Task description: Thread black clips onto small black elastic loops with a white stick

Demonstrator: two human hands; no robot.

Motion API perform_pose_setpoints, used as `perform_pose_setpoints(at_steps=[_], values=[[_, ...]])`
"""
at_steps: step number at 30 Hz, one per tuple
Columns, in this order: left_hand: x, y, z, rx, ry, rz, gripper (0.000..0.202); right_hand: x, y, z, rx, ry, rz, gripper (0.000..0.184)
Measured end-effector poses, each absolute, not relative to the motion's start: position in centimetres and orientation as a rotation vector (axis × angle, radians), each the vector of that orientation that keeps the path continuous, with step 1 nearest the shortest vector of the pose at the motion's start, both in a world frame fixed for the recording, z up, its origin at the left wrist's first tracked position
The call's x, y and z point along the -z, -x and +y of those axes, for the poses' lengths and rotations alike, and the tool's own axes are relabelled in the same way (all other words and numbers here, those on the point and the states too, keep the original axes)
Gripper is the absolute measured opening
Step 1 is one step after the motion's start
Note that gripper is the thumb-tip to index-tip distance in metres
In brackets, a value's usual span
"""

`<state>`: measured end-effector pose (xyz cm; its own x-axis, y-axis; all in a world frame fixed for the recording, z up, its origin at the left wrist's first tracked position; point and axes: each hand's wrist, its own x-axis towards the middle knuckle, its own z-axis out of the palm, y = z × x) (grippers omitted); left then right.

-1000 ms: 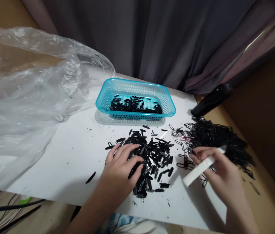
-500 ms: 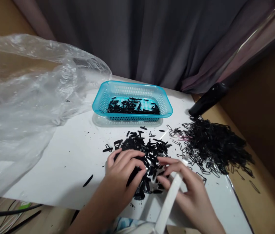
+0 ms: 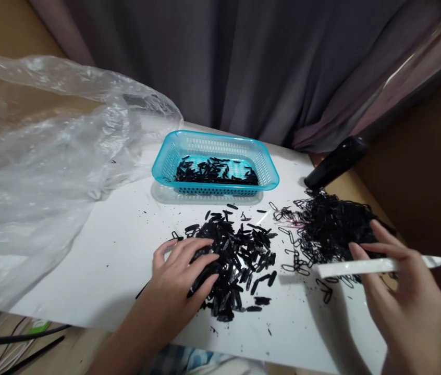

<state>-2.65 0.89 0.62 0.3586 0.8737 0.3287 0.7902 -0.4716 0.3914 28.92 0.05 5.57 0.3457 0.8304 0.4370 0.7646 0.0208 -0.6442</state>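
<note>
My left hand (image 3: 183, 271) lies on the left edge of a heap of small black oblong pieces (image 3: 240, 258) on a white sheet (image 3: 126, 250), fingers curled and spread over the pieces. My right hand (image 3: 404, 297) is raised at the right and grips a flat white strip (image 3: 365, 266) that points left, just in front of a tangle of thin black loops (image 3: 338, 226). A turquoise mesh basket (image 3: 216, 167) behind the heap holds more black pieces.
A large crumpled clear plastic bag (image 3: 44, 172) covers the left side. A black cylindrical object (image 3: 335, 161) lies at the back right by a grey curtain (image 3: 244, 62). Cables (image 3: 13, 338) hang below the sheet's front left edge.
My right hand, with the white strip, came in to the heap beside the left hand, then swung back out to the right and rose. My left hand shifted slightly left on the heap.
</note>
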Motion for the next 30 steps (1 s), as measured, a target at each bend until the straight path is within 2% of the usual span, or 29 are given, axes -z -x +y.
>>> perform_pose_setpoints(at_steps=[3, 6, 9, 15, 24, 27, 30], values=[[-0.5, 3.1, 0.8, -0.681, -2.470, 1.490, 0.021, -5.0, -27.7, -0.3, -0.235, 1.714, -1.478, 0.016], [-0.4, 3.7, 0.4, -0.601, -2.460, 1.437, 0.010, -4.2, -25.2, -0.8, -0.565, 1.576, -1.777, 0.009], [-0.1, 4.8, 0.2, -0.525, -2.456, 1.351, 0.011, -3.7, -22.4, -0.9, -0.764, 1.421, -2.129, 0.010], [1.0, 6.4, 0.2, -0.597, -2.446, 1.284, 0.018, -2.7, -18.8, -0.6, -0.696, 1.099, -2.563, 0.022], [0.6, 8.2, 0.2, -0.869, -2.427, 1.500, 0.016, -2.4, -22.1, -0.7, -0.438, 1.306, -2.497, 0.015], [0.5, 7.8, 0.1, -0.869, -2.431, 1.515, 0.017, -2.8, -21.6, -1.0, -0.494, 1.283, -2.408, 0.013], [0.4, 6.2, -0.1, -0.815, -2.466, 1.464, 0.019, -2.8, -19.7, -1.3, -0.691, 1.304, -2.274, 0.011]])
